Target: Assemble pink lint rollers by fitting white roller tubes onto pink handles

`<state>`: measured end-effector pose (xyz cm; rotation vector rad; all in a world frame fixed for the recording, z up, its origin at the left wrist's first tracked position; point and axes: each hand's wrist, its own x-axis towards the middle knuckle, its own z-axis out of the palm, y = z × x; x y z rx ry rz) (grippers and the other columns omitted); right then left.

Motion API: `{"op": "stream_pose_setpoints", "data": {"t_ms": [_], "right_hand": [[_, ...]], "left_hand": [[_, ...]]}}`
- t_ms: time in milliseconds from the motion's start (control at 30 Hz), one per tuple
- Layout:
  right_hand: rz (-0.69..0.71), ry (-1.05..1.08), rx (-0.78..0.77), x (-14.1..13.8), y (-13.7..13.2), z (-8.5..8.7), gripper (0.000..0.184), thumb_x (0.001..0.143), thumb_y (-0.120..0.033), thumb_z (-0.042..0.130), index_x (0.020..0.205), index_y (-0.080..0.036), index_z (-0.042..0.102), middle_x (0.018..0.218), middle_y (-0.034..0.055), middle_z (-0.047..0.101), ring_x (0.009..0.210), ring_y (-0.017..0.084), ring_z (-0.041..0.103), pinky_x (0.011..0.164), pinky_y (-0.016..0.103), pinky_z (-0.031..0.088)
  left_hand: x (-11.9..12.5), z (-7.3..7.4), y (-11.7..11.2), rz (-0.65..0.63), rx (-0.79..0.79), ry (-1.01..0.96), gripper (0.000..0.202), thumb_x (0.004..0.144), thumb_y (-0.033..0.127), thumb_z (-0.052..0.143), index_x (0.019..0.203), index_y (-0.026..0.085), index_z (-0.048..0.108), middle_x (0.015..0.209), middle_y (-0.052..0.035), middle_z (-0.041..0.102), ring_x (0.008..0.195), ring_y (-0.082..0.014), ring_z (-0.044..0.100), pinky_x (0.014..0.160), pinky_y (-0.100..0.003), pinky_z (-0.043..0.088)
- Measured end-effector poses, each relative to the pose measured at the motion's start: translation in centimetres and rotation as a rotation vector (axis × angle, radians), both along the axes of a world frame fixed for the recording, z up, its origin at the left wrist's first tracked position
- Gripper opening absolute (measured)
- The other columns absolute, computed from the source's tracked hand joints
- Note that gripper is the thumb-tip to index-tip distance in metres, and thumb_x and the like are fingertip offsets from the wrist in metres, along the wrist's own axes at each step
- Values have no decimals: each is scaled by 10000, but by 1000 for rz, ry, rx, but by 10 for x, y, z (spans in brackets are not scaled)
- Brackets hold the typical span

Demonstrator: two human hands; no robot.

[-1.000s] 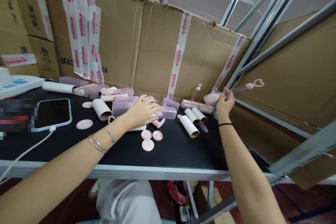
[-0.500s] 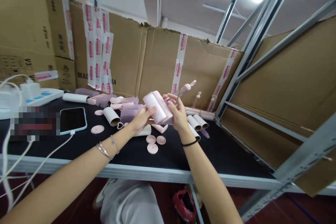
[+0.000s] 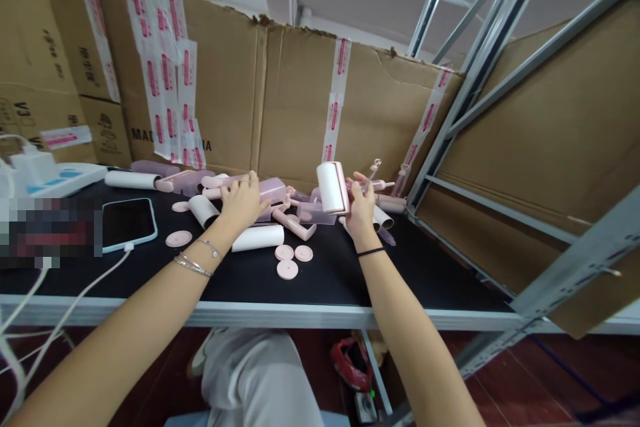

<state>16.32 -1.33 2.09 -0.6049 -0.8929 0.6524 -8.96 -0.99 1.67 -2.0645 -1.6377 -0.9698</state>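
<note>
My right hand (image 3: 361,208) is closed around a pink lint roller (image 3: 333,187), holding its white roll upright above the black table (image 3: 350,280). My left hand (image 3: 243,202) reaches down onto a pile of translucent purple covers (image 3: 273,188) and pink handles (image 3: 293,223); its fingers curl over them, and what they hold, if anything, is hidden. A white paper roll (image 3: 258,237) lies just below the left hand. Three pink round caps (image 3: 287,269) lie on the table between my arms.
A phone (image 3: 127,223) on a white cable lies at the left, beside a white power strip (image 3: 55,180). More rolls and handles line the cardboard wall (image 3: 300,107) at the back. A metal shelf frame (image 3: 450,107) rises on the right.
My left hand let go of the lint roller and dropped to the pile on the table. My right hand kept the roller and turned it upright, moving slightly right.
</note>
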Motion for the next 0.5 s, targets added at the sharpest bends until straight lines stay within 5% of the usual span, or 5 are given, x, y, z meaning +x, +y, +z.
{"op": "stream_pose_setpoints", "data": {"t_ms": [100,200,367,500], "right_hand": [[86,-75,20,-10,-6,-1,333,690,-251,622,1012,-245,539,959,-26,598,680,64,573,664,220,503],[130,-198,10,-20,-13,-1,302,670,-215,618,967,-236,565,945,-30,584,665,63,575,678,227,502],[116,-422,54,-31,-20,-6,244,737,-234,583,981,-241,589,881,-21,595,726,110,604,812,304,502],[2,-606,148,-34,-23,-7,230,819,-310,549,1036,-251,600,1120,43,573,939,158,601,910,339,469]], "left_hand": [[5,-6,3,-2,93,55,650,869,390,487,1392,20,382,1396,-309,428,1260,-448,400,980,-622,293],[12,-3,1,-156,129,7,578,889,434,452,1350,86,465,1393,-243,463,1291,-390,381,1026,-578,289],[25,6,-13,-619,-98,-210,581,905,539,376,1323,148,477,1248,-123,598,1114,-246,565,956,-403,439],[33,6,-23,-626,-251,-373,478,834,551,513,1088,152,584,953,-73,662,794,-205,620,748,-377,522]]}}
